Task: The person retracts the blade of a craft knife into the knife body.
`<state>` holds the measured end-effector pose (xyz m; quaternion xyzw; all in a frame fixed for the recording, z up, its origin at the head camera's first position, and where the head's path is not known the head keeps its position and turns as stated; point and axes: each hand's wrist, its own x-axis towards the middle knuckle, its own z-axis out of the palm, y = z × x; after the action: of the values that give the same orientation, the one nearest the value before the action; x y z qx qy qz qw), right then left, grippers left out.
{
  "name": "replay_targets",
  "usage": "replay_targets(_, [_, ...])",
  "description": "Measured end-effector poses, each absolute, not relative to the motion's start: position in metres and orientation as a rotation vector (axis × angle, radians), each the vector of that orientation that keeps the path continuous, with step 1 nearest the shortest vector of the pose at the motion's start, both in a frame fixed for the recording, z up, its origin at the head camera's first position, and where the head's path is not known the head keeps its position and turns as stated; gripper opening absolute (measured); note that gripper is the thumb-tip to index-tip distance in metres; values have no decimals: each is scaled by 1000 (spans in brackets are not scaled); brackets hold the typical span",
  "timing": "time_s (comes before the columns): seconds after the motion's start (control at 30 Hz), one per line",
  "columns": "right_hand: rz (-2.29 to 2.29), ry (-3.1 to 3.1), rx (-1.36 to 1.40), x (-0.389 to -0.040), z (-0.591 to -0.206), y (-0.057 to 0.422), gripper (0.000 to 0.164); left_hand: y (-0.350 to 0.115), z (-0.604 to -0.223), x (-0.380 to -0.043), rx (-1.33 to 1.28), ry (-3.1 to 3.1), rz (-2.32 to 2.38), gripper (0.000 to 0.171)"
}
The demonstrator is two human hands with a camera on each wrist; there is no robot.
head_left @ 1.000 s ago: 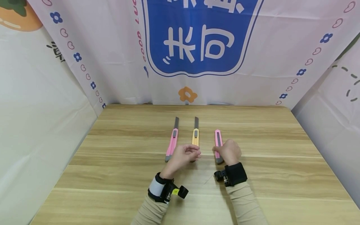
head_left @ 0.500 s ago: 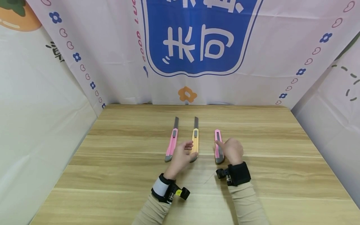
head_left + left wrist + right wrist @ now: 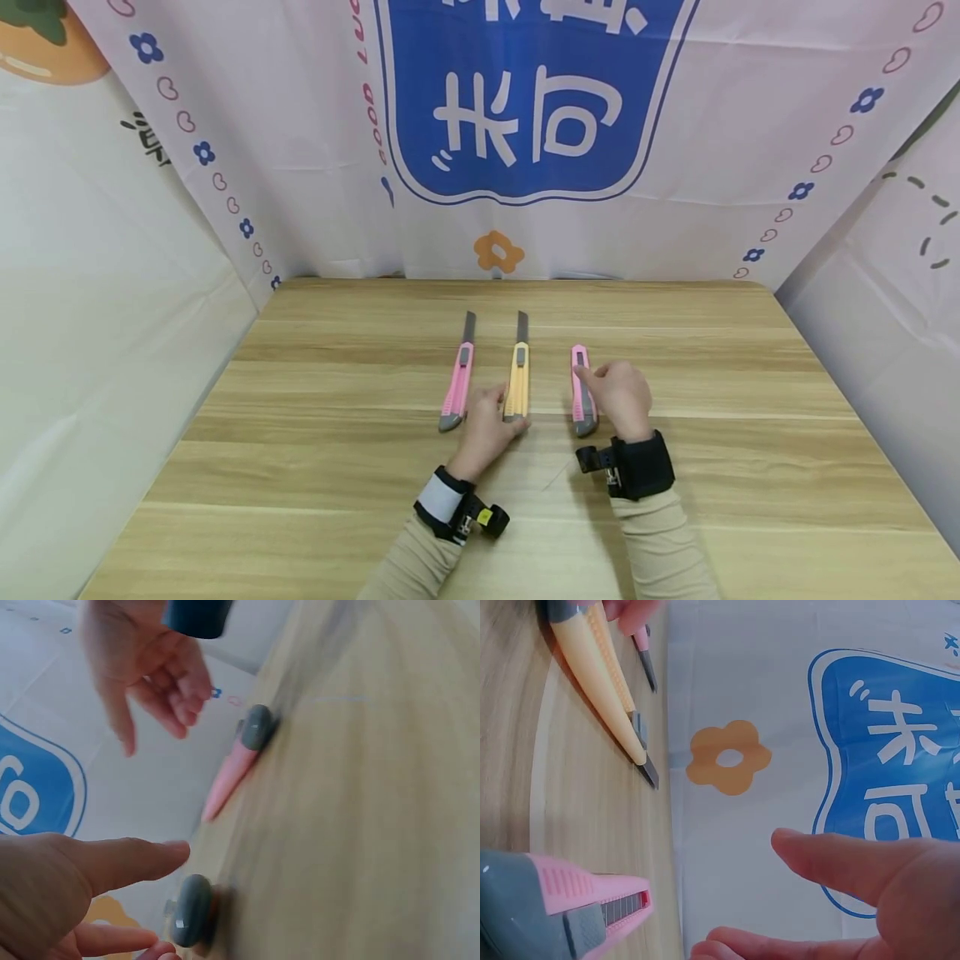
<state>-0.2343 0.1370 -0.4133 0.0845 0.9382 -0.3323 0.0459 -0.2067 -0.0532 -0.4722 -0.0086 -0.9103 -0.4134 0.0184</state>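
1. Sleeves, beige, 1 pr.: L sleeve (image 3: 412, 560) & R sleeve (image 3: 663, 542), both in from near edge.
2. Wristbands, blk: L wristband (image 3: 441, 502) w/ pale panel; R wristband (image 3: 645, 467). Small blk cam on each: L cam (image 3: 493, 521), R cam (image 3: 590, 459).
3. L hand (image 3: 486, 432): at near end of yellow cutter (image 3: 518, 385); thumb & fingers moderately apart, astride its grey end cap. Contact: can't tell.
4. R hand (image 3: 624, 396): over upper part of R pink cutter (image 3: 583, 408), from its R side; thumb & fingers extended, wide gap btwn. Per L and R wrist views, hand apart from cutter.
5. R pink cutter, cont.: flat on table (image 3: 300, 467), R end of row; grey end near, blade inside body, scored segments seen thru slot, ribbed grey slider toward near end.
6. Yellow cutter, cont.: mid. of row, on table; blade out, pointing far; grey slider fwd.
7. L pink cutter (image 3: 459, 382): L end of row, on table, far end slanting slightly R; blade out, slider fwd; L hand just beside its near end.
8. Backdrop cloth (image 3: 315, 200), white, behind table: orange flower (image 3: 483, 252) low, blue panel (image 3: 420, 125) w/ wht characters above; heart & flower borders.
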Motion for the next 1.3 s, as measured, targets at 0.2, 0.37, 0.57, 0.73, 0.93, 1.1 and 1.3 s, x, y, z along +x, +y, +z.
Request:
replay_targets(0.2, [-1029,2879,218,-234,-412,135,46,-50,-480,-207,10,-2822,-1195,61])
replay_targets(0.37, [-1043,2849,224,-235,-412,131,47,-48,-482,-205,48,-2794,-1153,60])
replay_targets(0.57, [-1054,2854,204,-234,-411,130,47,-47,-483,-204,52,-2795,-1143,54])
replay_targets(0.73, [-1037,2860,212,-234,-413,132,46,-46,-483,-204,33,-2789,-1168,48])
replay_targets(0.93, [-1031,2836,222,-234,-413,133,45,-46,-483,-202,10,-2777,-1175,45])
replay_targets(1.1, [-1026,2823,229,-234,-412,133,45,-46,-483,-202,-21,-2774,-1167,41])
replay_targets(1.3, [-1035,2803,231,-234,-411,133,45,-46,-480,-201,-59,-2759,-1187,38])
